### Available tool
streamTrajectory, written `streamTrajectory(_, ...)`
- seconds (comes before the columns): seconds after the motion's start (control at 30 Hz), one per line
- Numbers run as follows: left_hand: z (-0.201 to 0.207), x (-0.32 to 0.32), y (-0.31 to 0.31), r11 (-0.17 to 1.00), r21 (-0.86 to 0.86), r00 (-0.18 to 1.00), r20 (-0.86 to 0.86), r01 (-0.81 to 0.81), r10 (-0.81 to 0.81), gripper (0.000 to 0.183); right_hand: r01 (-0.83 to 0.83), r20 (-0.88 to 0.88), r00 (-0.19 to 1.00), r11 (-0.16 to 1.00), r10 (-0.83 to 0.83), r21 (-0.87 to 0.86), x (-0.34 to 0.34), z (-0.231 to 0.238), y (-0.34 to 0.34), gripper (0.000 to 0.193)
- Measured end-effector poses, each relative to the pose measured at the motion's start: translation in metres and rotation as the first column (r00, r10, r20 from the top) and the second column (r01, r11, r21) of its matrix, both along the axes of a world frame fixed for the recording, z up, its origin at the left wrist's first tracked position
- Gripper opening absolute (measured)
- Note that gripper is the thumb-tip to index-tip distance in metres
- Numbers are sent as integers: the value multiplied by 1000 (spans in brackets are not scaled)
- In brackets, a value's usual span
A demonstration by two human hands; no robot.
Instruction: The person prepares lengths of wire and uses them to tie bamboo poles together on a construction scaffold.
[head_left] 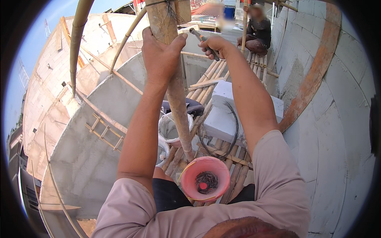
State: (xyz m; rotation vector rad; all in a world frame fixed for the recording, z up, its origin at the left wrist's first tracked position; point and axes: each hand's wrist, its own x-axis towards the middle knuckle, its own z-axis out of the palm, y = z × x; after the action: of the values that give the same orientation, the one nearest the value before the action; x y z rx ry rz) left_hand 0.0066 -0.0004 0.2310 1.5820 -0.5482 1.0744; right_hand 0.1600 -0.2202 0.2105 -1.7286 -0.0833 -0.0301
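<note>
My left hand [160, 57] is wrapped round an upright wooden post [176, 97], just below a short wood piece [183, 11] at its top. Thin dark wire [170, 8] is twisted around that upper part. In my right hand [220, 44] are pincers [197, 35] with dark and orange handles, their head pointing toward the post but apart from it. Between my knees stands a pink bucket [224, 174] with what look like nails or short wire pieces [206, 181] and a small red round thing inside.
I am on a bamboo platform [236, 178]. White blocks [222, 119] lie ahead, with a coil of black wire [237, 133] against them. A white bucket [161, 129] stands left of the post. Grey block walls [349, 131] curve along both sides. Another person [260, 33] squats farther along.
</note>
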Motion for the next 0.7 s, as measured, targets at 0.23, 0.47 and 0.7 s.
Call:
streamTrajectory(0.23,2,2,4,999,-24,999,-5,37,-37,56,-188,-117,980,947,162,-261,-48,-112,41,37)
streamTrajectory(0.47,2,6,3,996,26,996,30,-88,87,53,-149,-230,969,952,87,-269,-146,-214,2,54)
streamTrajectory(0.7,1,2,5,998,7,998,-32,-55,55,57,-96,-322,947,964,11,-247,-226,-277,-10,41)
